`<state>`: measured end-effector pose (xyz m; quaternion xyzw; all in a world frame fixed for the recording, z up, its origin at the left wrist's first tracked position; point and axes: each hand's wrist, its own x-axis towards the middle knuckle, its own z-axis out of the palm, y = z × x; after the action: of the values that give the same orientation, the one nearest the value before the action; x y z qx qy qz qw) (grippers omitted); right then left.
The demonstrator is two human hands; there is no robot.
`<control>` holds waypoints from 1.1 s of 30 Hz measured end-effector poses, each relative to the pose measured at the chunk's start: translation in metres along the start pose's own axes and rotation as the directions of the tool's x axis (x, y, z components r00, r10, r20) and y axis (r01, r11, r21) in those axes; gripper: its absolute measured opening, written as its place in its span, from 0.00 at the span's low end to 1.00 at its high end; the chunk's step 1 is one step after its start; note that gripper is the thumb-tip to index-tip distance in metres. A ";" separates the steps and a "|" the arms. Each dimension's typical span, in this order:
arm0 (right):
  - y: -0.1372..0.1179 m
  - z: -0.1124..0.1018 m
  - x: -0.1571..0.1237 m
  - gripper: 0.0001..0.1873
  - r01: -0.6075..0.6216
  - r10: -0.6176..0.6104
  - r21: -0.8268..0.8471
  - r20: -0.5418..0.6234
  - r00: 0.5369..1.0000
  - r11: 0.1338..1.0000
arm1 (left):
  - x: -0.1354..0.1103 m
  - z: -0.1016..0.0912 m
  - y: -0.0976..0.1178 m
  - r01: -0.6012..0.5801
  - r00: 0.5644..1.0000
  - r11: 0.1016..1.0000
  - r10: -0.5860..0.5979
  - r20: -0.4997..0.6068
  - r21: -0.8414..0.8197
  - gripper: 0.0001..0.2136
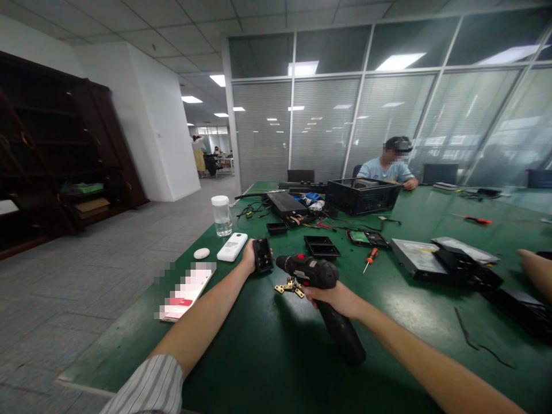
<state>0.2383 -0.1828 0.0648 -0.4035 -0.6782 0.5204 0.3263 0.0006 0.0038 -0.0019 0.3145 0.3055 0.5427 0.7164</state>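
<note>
My left hand [248, 257] is wrapped round a small open black plastic box [263, 256], tilted so its inside faces me; small brass-coloured bits show in it. My right hand [336, 298] grips a black cordless drill [311, 270] by its handle. The drill's chuck points left at the box, a short gap away; whether a bit touches the box I cannot tell. Below the drill lie several brass hinges [288, 287] on the green table [241, 351]. Just behind them sits another black box with compartments [322, 247].
Left of my hands are a white device [232, 247], a white round case [201, 253], a phone [190, 293] and a water bottle [222, 217]. A screwdriver [371, 260], disk drives [420, 259], cables and a black computer case [363, 196] lie beyond. A person [386, 167] sits opposite; another's hand [535, 270] reaches in at right.
</note>
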 end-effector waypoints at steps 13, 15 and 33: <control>0.005 -0.001 0.001 0.20 -0.034 0.034 -0.005 0.006 0.999 0.999 | -0.002 0.001 0.001 0.036 0.999 0.999 -0.036 -0.012 -0.039 0.21; 0.007 -0.002 0.002 0.20 -0.026 0.026 -0.001 0.005 1.000 1.000 | -0.002 0.001 0.001 0.045 0.999 0.998 -0.045 -0.011 -0.054 0.21; -0.010 0.003 -0.002 0.21 -0.035 0.034 -0.031 -0.040 0.999 0.999 | -0.003 0.003 0.002 0.038 0.999 0.996 -0.040 -0.024 -0.086 0.20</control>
<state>0.2344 -0.1876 0.0738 -0.4303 -0.6729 0.5070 0.3240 0.0008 0.0010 0.0019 0.2705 0.2972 0.5452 0.7357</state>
